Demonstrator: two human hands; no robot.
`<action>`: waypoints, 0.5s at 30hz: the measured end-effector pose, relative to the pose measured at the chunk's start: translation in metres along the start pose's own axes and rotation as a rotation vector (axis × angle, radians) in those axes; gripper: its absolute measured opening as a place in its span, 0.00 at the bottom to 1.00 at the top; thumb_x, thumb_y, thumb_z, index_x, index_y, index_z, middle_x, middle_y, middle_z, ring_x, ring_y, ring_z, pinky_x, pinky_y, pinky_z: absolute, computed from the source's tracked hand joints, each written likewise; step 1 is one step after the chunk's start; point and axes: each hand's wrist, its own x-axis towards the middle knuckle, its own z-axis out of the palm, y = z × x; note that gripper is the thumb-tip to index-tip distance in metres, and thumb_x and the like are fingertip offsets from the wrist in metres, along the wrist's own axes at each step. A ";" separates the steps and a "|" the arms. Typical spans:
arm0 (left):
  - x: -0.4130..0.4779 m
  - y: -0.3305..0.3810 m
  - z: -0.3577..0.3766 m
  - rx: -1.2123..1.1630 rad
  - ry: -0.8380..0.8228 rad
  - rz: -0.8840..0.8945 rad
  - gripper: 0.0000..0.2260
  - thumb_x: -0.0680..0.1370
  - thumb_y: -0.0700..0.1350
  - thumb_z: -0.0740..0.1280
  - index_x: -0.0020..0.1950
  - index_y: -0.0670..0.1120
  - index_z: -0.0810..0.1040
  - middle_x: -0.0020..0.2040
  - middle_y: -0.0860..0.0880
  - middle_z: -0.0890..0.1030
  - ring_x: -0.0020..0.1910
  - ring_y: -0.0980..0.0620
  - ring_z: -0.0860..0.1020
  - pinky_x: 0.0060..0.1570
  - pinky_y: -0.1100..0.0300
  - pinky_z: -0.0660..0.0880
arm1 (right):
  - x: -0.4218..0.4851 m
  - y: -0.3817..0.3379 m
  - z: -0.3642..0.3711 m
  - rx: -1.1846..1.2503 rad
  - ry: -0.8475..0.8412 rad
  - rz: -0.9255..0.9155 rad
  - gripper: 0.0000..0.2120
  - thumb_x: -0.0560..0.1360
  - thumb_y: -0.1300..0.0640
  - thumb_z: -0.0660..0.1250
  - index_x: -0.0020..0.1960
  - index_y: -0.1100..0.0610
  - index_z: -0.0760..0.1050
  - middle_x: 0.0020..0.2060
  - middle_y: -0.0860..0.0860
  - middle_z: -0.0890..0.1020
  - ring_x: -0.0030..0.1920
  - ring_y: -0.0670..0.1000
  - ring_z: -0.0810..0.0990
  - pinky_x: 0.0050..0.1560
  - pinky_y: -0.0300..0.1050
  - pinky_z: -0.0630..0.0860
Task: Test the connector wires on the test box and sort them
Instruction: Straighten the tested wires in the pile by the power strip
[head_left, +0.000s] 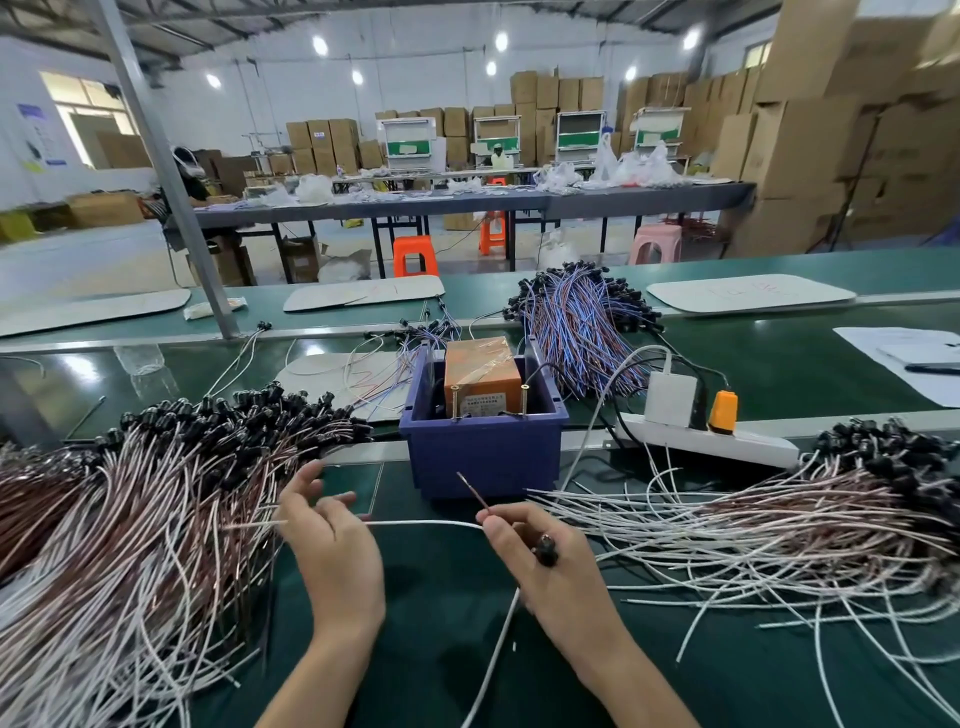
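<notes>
Head view: white wire (426, 524) runs crosswise from right hand (545, 556).

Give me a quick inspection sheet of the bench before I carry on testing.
Surface: green mat, wires spread on both sides.
Job's things: test box in blue bin; left pile; right pile.
Clutter: blue-red bundle, papers.
Grippers: left hand spread, touching connector wire; right hand pinches it.
Cables: power strip, orange plug.
Surroundings: stacked cartons, stools.
</notes>
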 end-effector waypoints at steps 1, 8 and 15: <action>0.001 -0.003 -0.002 0.061 -0.002 0.010 0.22 0.81 0.30 0.51 0.62 0.55 0.69 0.64 0.50 0.63 0.52 0.57 0.73 0.56 0.54 0.73 | 0.000 0.000 0.000 0.002 0.017 -0.002 0.10 0.77 0.41 0.67 0.51 0.43 0.83 0.31 0.42 0.75 0.32 0.41 0.69 0.34 0.32 0.67; -0.011 -0.009 -0.001 0.583 -0.339 0.397 0.47 0.75 0.24 0.56 0.80 0.62 0.39 0.80 0.44 0.52 0.62 0.38 0.74 0.38 0.53 0.72 | 0.004 0.000 -0.002 0.088 0.146 0.020 0.11 0.76 0.41 0.65 0.49 0.43 0.84 0.28 0.45 0.71 0.29 0.43 0.67 0.30 0.33 0.65; -0.023 -0.012 0.006 0.475 -0.476 0.468 0.35 0.84 0.40 0.54 0.79 0.64 0.37 0.63 0.63 0.78 0.34 0.55 0.79 0.33 0.60 0.70 | 0.006 0.006 -0.004 0.072 0.186 0.035 0.13 0.75 0.39 0.65 0.48 0.43 0.84 0.28 0.46 0.73 0.29 0.44 0.68 0.30 0.35 0.65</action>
